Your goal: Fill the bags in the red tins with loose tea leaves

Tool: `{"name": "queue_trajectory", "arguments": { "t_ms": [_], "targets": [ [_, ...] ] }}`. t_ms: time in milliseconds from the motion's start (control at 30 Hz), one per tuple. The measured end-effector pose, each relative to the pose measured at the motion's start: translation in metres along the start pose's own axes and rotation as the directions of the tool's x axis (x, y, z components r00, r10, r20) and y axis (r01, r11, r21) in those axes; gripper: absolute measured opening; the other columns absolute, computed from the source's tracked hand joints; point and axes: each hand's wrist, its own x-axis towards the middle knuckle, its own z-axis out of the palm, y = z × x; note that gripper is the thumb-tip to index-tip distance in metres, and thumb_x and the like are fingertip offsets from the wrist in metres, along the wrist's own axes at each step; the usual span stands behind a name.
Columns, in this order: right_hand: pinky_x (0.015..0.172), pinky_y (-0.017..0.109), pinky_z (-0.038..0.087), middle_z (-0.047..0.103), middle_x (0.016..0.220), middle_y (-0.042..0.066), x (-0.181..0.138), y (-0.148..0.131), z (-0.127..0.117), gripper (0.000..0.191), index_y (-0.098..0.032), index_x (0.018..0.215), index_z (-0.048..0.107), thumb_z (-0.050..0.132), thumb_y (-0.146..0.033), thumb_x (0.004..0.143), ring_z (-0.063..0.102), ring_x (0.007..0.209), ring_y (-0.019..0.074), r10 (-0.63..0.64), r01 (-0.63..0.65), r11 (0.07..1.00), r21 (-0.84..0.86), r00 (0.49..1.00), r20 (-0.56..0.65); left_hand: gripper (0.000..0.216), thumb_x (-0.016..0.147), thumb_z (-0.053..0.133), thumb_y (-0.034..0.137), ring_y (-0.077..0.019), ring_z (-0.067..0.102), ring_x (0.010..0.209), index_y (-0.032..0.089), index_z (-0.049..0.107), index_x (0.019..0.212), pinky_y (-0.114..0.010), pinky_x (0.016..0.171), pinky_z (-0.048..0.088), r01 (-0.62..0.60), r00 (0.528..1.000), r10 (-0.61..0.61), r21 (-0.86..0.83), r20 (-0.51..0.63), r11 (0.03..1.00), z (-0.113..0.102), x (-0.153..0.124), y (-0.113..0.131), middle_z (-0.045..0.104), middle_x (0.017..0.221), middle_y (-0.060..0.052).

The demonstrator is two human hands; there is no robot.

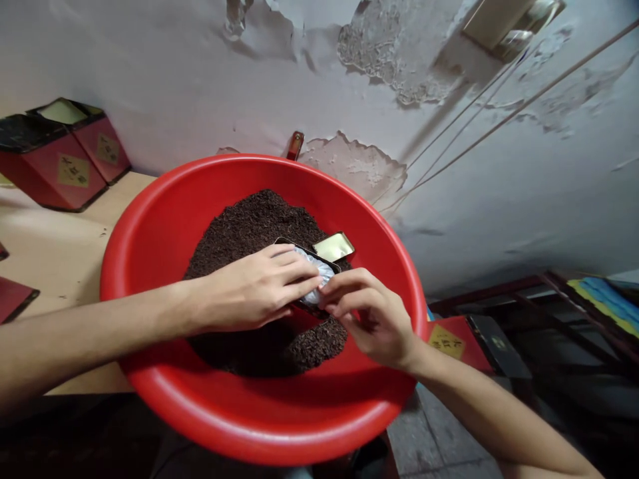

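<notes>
Inside a large red plastic basin (pixel 264 429) lies a heap of dark, dry loose leaves (pixel 259 216) that look like black tea. A tin (pixel 283 240) with a dark rim rests on the heap, lined with a pale, crumpled plastic bag (pixel 324 268). My left hand (pixel 257 286) reaches across the tin from the left, its bent fingers pressed on the bag. At the tin's right end, my right hand (pixel 372 313) pinches the bag's edge between thumb and fingers. Just behind the tin, a pale gold lid (pixel 335 247) lies inner side up. My hands hide most of the tin's body.
Red tins (pixel 64 166) with gold labels stand on the wooden table (pixel 54 233) at left. Another red tin (pixel 459 342) lies right of the basin. Behind rises a peeling wall (pixel 164 80), with cords (pixel 499 126) slanting down on the right.
</notes>
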Motion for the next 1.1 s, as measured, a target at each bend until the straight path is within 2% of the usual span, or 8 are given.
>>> {"name": "queue_trajectory", "arguments": {
  "t_ms": [100,200,233,367,433,700,900,1100],
  "targets": [
    [0.081,0.038,0.061,0.072,0.101,0.005,0.024,0.031,-0.026,0.023,-0.029,0.099,0.069,0.074,-0.013,0.083,0.070,0.091,0.0215,0.032,-0.038,0.991,-0.131,0.999,-0.042,0.029,0.099,0.055,0.024,-0.0264,0.061,0.117,0.019,0.065,0.125,-0.043,0.103,0.046,0.000,1.000,0.001,0.046,-0.023,0.999,0.003,0.003,0.005,0.068,0.123,-0.013],
    [0.100,0.047,0.054,0.072,0.114,0.008,0.058,0.097,-0.049,0.040,-0.027,0.123,0.066,0.070,-0.015,0.085,0.067,0.106,0.0252,0.315,-0.295,0.861,-0.414,0.949,-0.021,0.022,0.101,0.054,0.027,-0.0254,0.063,0.107,0.018,0.068,0.114,-0.042,0.098,0.046,-0.013,1.000,0.014,0.103,-0.012,0.995,0.001,0.008,0.009,0.070,0.113,-0.012],
    [0.105,0.051,0.050,0.069,0.124,0.012,0.066,0.123,-0.052,0.053,-0.023,0.131,0.063,0.073,-0.011,0.081,0.064,0.116,0.0294,0.425,-0.282,0.766,-0.578,0.896,0.125,0.022,0.102,0.053,0.028,-0.0245,0.063,0.103,0.018,0.069,0.112,-0.042,0.097,0.046,-0.021,1.000,0.022,0.123,-0.008,0.992,0.000,0.010,0.010,0.071,0.110,-0.011],
    [0.121,0.065,0.020,0.037,0.161,0.026,0.069,0.203,-0.039,0.110,-0.013,0.155,0.041,0.087,-0.004,0.056,0.028,0.151,0.0441,0.783,0.039,0.481,-0.876,0.430,0.449,0.027,0.104,0.046,0.023,-0.0220,0.063,0.095,0.019,0.065,0.123,-0.042,0.096,0.044,-0.028,1.000,0.029,0.168,-0.002,0.985,-0.004,0.012,0.014,0.071,0.103,-0.009],
    [0.123,0.059,0.017,0.040,0.159,0.025,0.059,0.222,-0.029,0.109,-0.012,0.160,0.032,0.085,-0.014,0.065,0.030,0.151,0.0395,0.753,0.128,0.534,-0.836,0.377,0.539,0.030,0.103,0.046,0.020,-0.0222,0.063,0.096,0.020,0.063,0.127,-0.041,0.096,0.044,-0.025,1.000,0.025,0.175,0.003,0.984,-0.005,0.010,0.017,0.071,0.104,-0.009],
    [0.091,0.047,0.049,0.051,0.137,0.026,0.050,0.198,-0.038,0.099,-0.020,0.163,0.026,0.075,-0.039,0.079,0.065,0.106,0.0399,0.692,0.022,0.445,-0.895,0.626,0.359,0.031,0.096,0.062,0.044,-0.0261,0.060,0.096,0.015,0.070,0.104,-0.039,0.081,0.046,0.071,0.996,-0.076,0.140,0.036,0.988,-0.009,0.021,0.027,0.068,0.107,-0.014],
    [0.096,0.040,0.052,0.044,0.136,0.012,0.046,0.134,-0.066,0.076,-0.028,0.142,0.041,0.074,-0.036,0.074,0.059,0.111,0.0257,0.392,-0.362,0.815,-0.452,0.919,-0.029,0.017,0.099,0.058,0.027,-0.0216,0.059,0.087,0.015,0.068,0.092,-0.036,0.076,0.041,0.045,0.999,-0.045,0.137,-0.007,0.989,-0.004,0.030,0.032,0.066,0.091,-0.008],
    [0.104,0.046,0.047,0.048,0.135,0.009,0.020,0.052,-0.054,0.056,-0.029,0.106,0.039,0.079,-0.043,0.070,0.051,0.125,0.0269,0.157,-0.250,0.955,-0.159,0.882,-0.443,0.016,0.100,0.057,0.029,-0.0213,0.059,0.085,0.017,0.066,0.097,-0.036,0.078,0.041,0.097,0.995,-0.098,0.143,-0.004,0.985,-0.008,0.023,0.039,0.067,0.090,-0.006]
  ]
}}
